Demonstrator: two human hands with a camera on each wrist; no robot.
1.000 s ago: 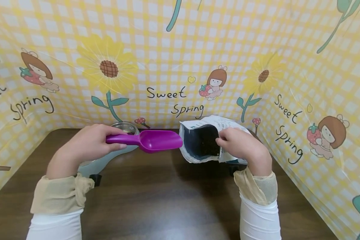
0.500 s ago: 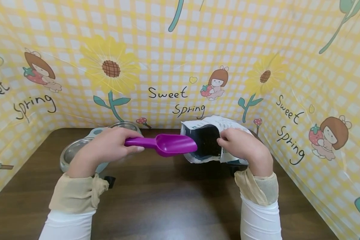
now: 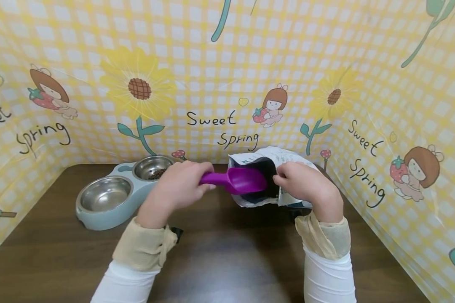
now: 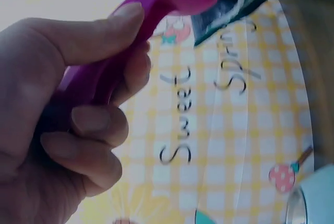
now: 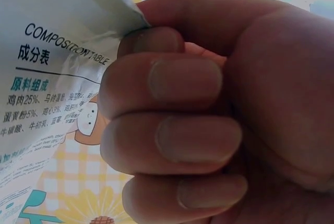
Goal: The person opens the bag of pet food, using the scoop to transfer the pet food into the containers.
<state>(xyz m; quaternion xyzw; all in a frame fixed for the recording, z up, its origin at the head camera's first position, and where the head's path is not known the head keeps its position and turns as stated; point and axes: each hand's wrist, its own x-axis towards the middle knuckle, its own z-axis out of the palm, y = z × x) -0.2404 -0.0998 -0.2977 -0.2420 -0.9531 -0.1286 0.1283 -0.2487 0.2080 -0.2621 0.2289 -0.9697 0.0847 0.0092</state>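
Left hand (image 3: 177, 187) on my feed curled round a purple scoop (image 3: 242, 180), mid-frame, right hand (image 3: 306, 181) bent inward, pinching a white bag (image 3: 282, 156), right of centre

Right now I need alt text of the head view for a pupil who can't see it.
The left hand holds a purple scoop at the open mouth of a bag whose edge the right hand grips. At left, a pale-blue double feeder sits on a brown table.
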